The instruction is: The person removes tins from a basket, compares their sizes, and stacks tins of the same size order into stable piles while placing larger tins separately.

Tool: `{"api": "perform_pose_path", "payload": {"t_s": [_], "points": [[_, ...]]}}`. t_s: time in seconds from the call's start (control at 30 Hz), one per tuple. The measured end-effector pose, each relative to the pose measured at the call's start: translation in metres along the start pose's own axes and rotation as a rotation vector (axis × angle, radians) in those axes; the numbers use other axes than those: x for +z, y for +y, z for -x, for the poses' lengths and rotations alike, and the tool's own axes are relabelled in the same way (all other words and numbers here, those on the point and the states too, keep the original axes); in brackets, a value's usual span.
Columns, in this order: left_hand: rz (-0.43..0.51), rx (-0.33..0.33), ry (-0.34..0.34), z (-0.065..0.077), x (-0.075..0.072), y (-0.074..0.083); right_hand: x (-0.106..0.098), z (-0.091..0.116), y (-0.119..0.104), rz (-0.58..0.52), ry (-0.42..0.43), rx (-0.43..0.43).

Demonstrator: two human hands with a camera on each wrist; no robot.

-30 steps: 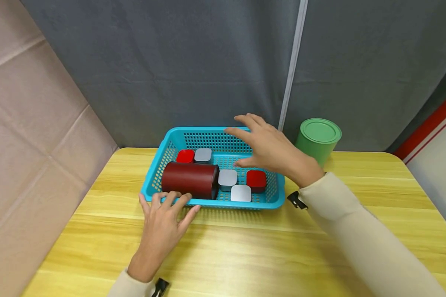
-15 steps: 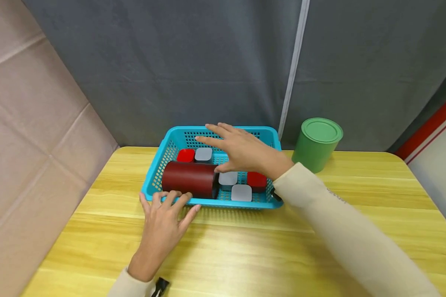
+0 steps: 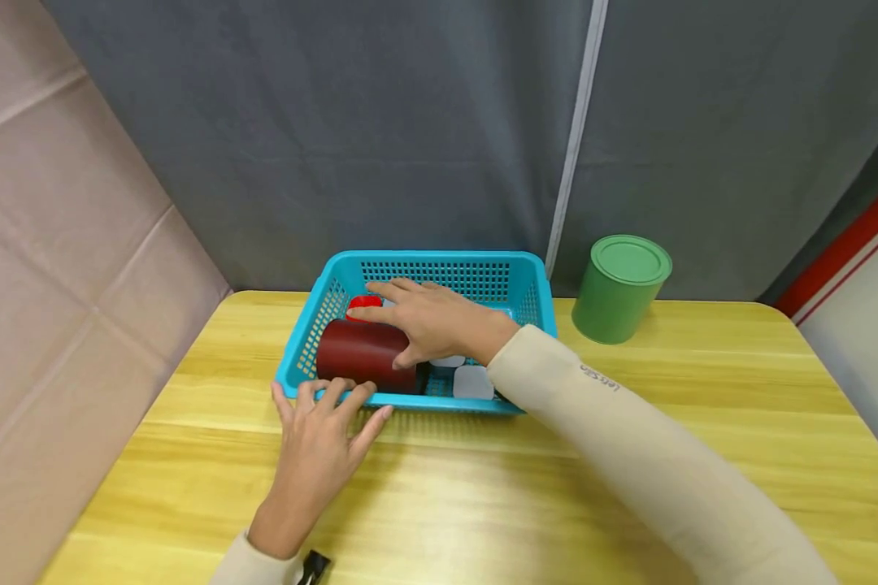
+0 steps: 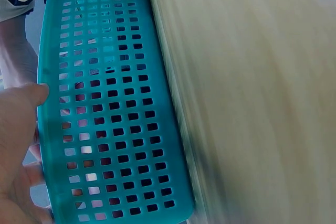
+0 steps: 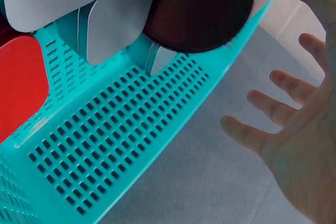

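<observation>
A blue plastic basket (image 3: 439,401) with perforated walls sits on the table. My left hand (image 3: 318,443) holds its near rim at the left; in the left wrist view the thumb (image 4: 37,94) touches the rim. A dark red canister (image 3: 351,349) lies on its side in the basket's left half. Over its right part reaches my right hand (image 3: 442,321), fingers spread; whether it touches the canister I cannot tell. In the right wrist view the right hand (image 5: 299,129) shows its extended fingers with nothing between them.
Small square-lidded containers share the basket: a red one (image 3: 366,307) at back left, a white one (image 3: 472,383) in front, another red one (image 5: 21,85) in the right wrist view. A green can (image 3: 622,288) stands right of the basket. A grey curtain (image 3: 410,122) hangs behind the wooden table (image 3: 439,504).
My right hand has moved left and down, from above the basket's right side to over the dark red canister. The left hand stays on the rim.
</observation>
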State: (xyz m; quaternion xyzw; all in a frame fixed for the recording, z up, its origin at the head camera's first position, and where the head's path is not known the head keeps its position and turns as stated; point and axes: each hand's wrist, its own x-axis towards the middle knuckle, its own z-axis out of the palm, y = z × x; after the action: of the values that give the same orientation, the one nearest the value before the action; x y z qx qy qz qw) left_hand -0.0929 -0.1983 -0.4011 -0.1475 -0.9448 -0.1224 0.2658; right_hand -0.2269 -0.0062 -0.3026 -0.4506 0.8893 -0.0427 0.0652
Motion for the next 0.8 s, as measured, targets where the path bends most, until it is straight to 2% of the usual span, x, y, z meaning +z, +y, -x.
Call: {"api": "perform_pose_path", "payload": {"t_s": [0.2, 0.43, 0.8], "points": [[0.005, -0.002, -0.011, 0.000, 0.000, -0.001, 0.008, -0.011, -0.004, 0.039, -0.030, -0.032], [0.005, 0.008, -0.002, 0.001, 0.000, -0.001, 0.011, -0.018, -0.010, 0.026, -0.058, -0.072], [0.003, -0.004, -0.018, 0.001, 0.000, 0.000, 0.015, -0.030, -0.024, 0.022, -0.121, -0.088]]}}
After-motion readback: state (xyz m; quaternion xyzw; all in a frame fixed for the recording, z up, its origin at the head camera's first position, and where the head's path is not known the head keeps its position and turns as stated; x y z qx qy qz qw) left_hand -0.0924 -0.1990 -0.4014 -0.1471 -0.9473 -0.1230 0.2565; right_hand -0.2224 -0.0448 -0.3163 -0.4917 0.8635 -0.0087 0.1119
